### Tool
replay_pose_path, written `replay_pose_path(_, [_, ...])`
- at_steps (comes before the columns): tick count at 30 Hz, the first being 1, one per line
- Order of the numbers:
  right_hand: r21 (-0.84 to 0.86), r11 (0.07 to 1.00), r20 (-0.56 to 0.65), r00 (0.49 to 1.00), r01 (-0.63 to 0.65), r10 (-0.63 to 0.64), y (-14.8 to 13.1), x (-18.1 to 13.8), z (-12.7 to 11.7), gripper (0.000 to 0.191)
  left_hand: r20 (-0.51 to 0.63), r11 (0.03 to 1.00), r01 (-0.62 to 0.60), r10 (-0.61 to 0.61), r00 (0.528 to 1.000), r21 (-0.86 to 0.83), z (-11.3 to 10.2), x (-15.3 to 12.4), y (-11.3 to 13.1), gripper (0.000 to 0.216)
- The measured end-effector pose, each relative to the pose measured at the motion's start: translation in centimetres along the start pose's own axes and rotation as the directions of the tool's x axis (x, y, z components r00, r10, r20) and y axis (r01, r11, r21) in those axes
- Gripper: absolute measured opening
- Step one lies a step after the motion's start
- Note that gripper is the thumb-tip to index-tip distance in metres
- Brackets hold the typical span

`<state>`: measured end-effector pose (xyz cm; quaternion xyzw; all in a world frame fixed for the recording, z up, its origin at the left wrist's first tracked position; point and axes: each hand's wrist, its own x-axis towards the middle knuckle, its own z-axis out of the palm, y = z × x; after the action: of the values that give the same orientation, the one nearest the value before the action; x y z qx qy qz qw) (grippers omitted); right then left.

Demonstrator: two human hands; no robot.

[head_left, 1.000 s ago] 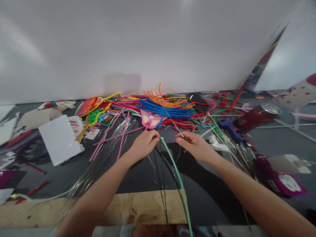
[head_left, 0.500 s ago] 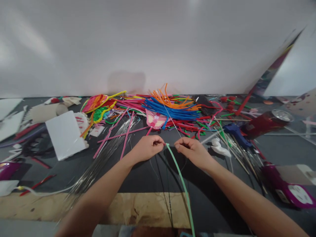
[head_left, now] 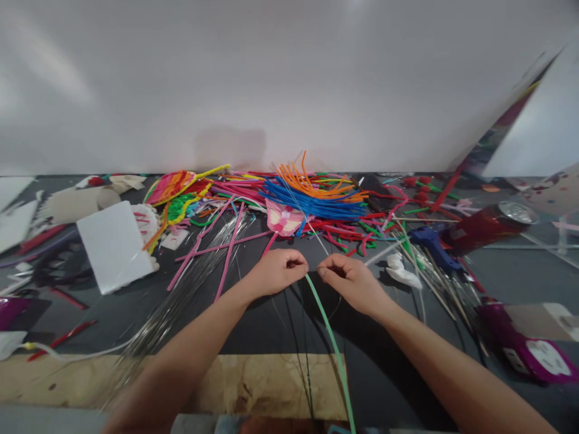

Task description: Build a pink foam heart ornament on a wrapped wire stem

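Observation:
My left hand (head_left: 277,271) is closed in a pinch on the far end of a long pale green strip (head_left: 330,340), which runs back toward me over the black tabletop (head_left: 253,319). A hand's width to its right, my right hand (head_left: 350,278) is also closed, pinching a thin silvery wire (head_left: 312,232) that slants away toward a heap of pipe cleaners (head_left: 312,202) in blue, orange, red and pink. The fingertips of both hands nearly meet at the strip's end.
A white card (head_left: 113,247) and loose pink pipe cleaners (head_left: 226,253) lie at the left beside a bundle of silver wires (head_left: 181,295). A blue glue gun (head_left: 432,241), a red can (head_left: 486,223), wooden sticks and a purple packet (head_left: 529,349) lie at the right. A bare wood patch (head_left: 253,380) is near me.
Both hands have drawn closer together and slightly toward me. The right hand, which was apart from the strip's end, now sits right beside it.

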<state>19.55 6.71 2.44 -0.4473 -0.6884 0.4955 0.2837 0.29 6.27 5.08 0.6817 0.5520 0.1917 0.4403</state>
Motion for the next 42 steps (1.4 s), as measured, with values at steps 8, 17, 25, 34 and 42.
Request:
replay_pose_path(8, [-0.035,0.999,-0.014,1.000,0.012,-0.013,0.0,-0.2,-0.3,0.013,0.040,0.997,0.042,-0.039,0.998,-0.068,-0.5,-0.1,-0.3,0.016])
replay_pose_path(17, [-0.044,0.999,-0.007,1.000,0.027,-0.027,-0.4,-0.4,-0.1,0.012,0.048,0.997,0.066,-0.065,0.997,-0.026,-0.7,-0.1,-0.6,0.014])
replay_pose_path(25, [-0.054,0.998,-0.013,1.000,0.022,-0.023,-0.3,-0.3,0.0,0.012,0.063,0.997,0.030,-0.026,0.998,-0.065,-0.5,-0.1,-0.6,0.020])
replay_pose_path(34, [-0.078,0.997,-0.010,1.000,0.027,-0.027,-0.1,-0.5,0.0,0.013,0.135,0.993,0.077,-0.065,0.989,-0.089,-0.8,-0.2,-0.9,0.017])
replay_pose_path(42, [-0.100,0.995,-0.012,1.000,0.015,-0.016,0.1,-0.5,0.3,0.013,0.182,0.984,0.129,-0.105,0.978,-0.127,-1.4,-0.6,-1.5,0.020])
